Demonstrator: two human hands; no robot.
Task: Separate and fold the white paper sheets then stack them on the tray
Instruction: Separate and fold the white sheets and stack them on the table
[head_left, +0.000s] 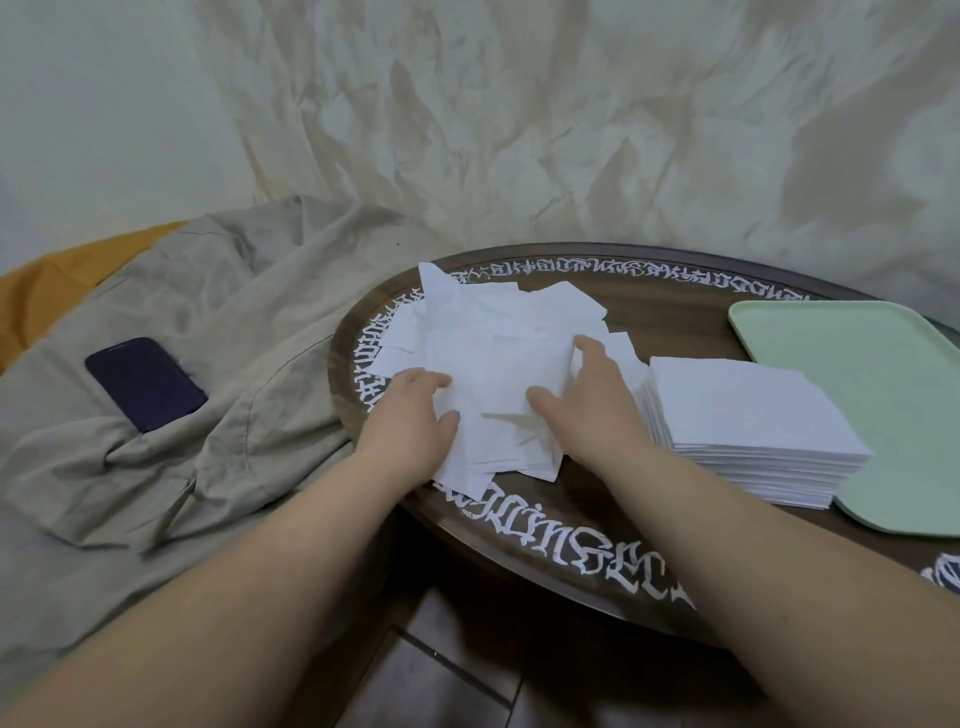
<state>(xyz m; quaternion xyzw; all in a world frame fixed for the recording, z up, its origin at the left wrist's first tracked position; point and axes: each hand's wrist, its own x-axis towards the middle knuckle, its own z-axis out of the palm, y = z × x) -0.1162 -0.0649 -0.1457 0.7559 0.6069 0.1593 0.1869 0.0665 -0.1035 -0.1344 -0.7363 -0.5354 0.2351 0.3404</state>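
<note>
A loose heap of white paper sheets lies on the left part of a round dark table. My left hand holds the heap's near-left edge, thumb on top and fingers curled over the sheets. At the heap's right side, my right hand has its fingers and thumb spread round the papers. A neat stack of white sheets stands right of the heap. The pale green tray lies at the table's right, with the stack's edge against it. No paper shows on the tray.
A dark blue phone lies on crumpled beige cloth left of the table. White lettering runs round the table's rim. A wrinkled pale sheet hangs behind. Dark floor tiles show below the table's near edge.
</note>
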